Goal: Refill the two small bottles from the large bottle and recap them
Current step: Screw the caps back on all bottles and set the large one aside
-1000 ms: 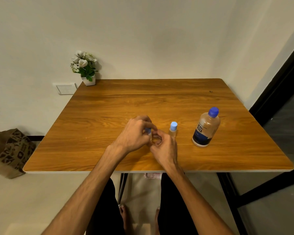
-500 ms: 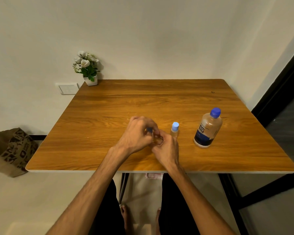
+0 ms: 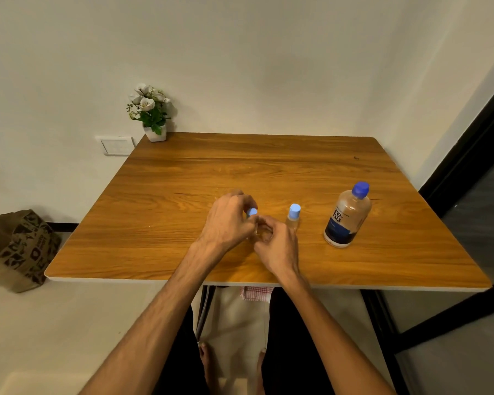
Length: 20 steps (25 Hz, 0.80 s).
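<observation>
Nearest us, at 6 o'clock below the counter (image 3: 143, 260) edge, we see bare feet (image 3: 204, 353) on the floor and a checked cloth (image 3: 255, 293). On the counter our two hands meet near the middle. Our left hand (image 3: 226, 223) has its fingers (image 3: 247, 202) closed on a light blue cap (image 3: 251, 212); whether the cap sits on the bottle or just above it, we cannot tell. Our right hand (image 3: 277, 246) curls its fingers (image 3: 264, 223) around a small clear bottle (image 3: 259, 233), mostly hidden, standing on the counter. At 3 o'clock of the hands, just beside them, the second small bottle (image 3: 293, 219) stands upright and capped. Farther toward 3 o'clock, well apart, the large bottle (image 3: 347, 218) stands with its blue cap on. At 11 o'clock, in the far corner, sits a flower pot (image 3: 154, 134). At 9 o'clock, a paper bag (image 3: 17, 249) rests on the floor.
</observation>
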### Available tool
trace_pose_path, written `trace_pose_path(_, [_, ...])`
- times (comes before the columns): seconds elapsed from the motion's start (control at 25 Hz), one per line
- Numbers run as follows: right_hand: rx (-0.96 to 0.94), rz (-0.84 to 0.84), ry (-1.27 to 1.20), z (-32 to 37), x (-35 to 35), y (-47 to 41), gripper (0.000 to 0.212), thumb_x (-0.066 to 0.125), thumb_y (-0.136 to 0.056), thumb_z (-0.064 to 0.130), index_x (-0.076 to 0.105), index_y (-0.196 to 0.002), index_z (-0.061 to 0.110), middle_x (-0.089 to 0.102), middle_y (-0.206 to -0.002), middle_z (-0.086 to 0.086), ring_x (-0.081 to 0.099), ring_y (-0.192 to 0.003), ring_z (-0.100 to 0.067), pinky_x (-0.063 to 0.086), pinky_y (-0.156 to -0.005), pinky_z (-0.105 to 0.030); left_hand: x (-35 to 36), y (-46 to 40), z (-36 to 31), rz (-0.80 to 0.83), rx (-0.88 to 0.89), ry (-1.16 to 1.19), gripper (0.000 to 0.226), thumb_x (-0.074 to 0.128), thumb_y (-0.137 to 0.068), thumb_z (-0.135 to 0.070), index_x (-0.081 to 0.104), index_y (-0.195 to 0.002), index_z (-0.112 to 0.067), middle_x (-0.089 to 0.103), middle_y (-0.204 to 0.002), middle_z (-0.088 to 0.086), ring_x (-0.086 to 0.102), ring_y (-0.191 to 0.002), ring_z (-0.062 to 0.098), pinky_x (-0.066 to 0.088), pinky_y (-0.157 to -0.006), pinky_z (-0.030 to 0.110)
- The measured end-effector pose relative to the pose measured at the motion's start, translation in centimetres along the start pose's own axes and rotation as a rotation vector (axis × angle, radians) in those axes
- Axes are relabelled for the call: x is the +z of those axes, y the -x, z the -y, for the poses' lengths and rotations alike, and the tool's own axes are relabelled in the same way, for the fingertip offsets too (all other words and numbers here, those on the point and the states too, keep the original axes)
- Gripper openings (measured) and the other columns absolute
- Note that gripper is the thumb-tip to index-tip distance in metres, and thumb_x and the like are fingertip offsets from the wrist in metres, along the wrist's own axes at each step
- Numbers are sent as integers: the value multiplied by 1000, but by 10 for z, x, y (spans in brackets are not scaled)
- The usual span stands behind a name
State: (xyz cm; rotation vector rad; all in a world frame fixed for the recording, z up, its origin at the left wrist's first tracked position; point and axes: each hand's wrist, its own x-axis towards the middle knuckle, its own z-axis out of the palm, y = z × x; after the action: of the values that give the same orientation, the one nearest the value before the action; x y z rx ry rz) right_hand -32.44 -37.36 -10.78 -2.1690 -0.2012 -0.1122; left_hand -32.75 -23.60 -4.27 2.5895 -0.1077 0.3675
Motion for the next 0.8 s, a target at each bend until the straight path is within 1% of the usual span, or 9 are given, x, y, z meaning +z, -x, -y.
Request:
trace_pose_path(0.12, [15, 22, -9, 0, -2, 0, 41, 80, -85, 15, 74, -124, 25, 81, -114, 6, 76, -87, -8, 65, -82, -37, -6, 2, 0, 126, 82, 117, 29, 64, -74, -18, 81, -97, -17, 75, -106, -1, 69, -103, 20, 54, -88, 34])
trace_pose_path(0.16, [9, 17, -8, 1, -3, 0, 40, 80, -85, 16, 75, -123, 25, 81, -115, 6, 76, -89, -9, 65, -83, -37, -7, 3, -1, 130, 104, 141, 34, 62, -72, -18, 81, -100, -17, 76, -110, -1, 68, -107, 19, 55, -92, 35])
trace_pose_path(0.24, [-8, 0, 5, 0, -1, 0, 34, 79, -84, 14, 75, -115, 28, 81, -110, 7, 76, -94, -10, 65, -83, -39, -3, 4, 1, 65, 80, 142, 41, 67, -77, -20, 76, -117, -18, 72, -124, -1, 65, -114, 17, 53, -98, 37])
trace_pose_path(0.28, [-13, -1, 13, -1, -1, 0, 31, 78, -84, 14, 75, -112, 29, 81, -108, 8, 76, -93, -10, 65, -81, -39, 2, 5, 4, 16, 39, 127, 42, 72, -81, -25, 73, -122, -19, 68, -125, -1, 64, -111, 16, 53, -95, 35])
trace_pose_path(0.36, [-7, 10, 31, 1, -1, 1, 35, 78, -85, 13, 75, -116, 29, 81, -107, 8, 75, -84, -8, 64, -76, -33, 9, 5, 7, -64, -20, 119, 35, 82, -82, -29, 74, -115, -18, 68, -111, -2, 63, -94, 13, 55, -85, 34])
trace_pose_path(0.44, [-13, 21, 40, 1, -2, 1, 44, 79, -84, 13, 73, -126, 28, 81, -108, 8, 74, -80, -5, 62, -73, -29, 11, 4, 9, -71, 13, 155, 21, 80, -82, -15, 78, -104, -16, 72, -101, -1, 65, -87, 14, 58, -83, 41])
trace_pose_path(0.6, [0, 39, 25, 2, -4, 1, 49, 79, -84, 13, 71, -130, 27, 82, -104, 6, 76, -76, -9, 67, -77, -39, 7, 3, 8, 14, 87, 135, 28, 72, -81, -4, 81, -103, -19, 78, -103, -3, 69, -97, 14, 59, -89, 41])
trace_pose_path(0.72, [-6, 45, -6, 1, -4, 2, 46, 77, -83, 13, 71, -125, 32, 81, -107, 6, 77, -79, -10, 67, -77, -45, 7, 1, 3, 28, 102, 148, 33, 69, -83, -3, 79, -112, -16, 79, -111, -1, 71, -105, 14, 60, -95, 41])
trace_pose_path(0.8, [-23, 40, -16, -1, -8, 5, 42, 76, -82, 18, 71, -120, 34, 81, -101, 8, 77, -82, -9, 66, -77, -44, 11, 3, 0, 29, 126, 131, 36, 66, -81, -8, 78, -114, -17, 77, -118, 0, 68, -115, 17, 55, -101, 41])
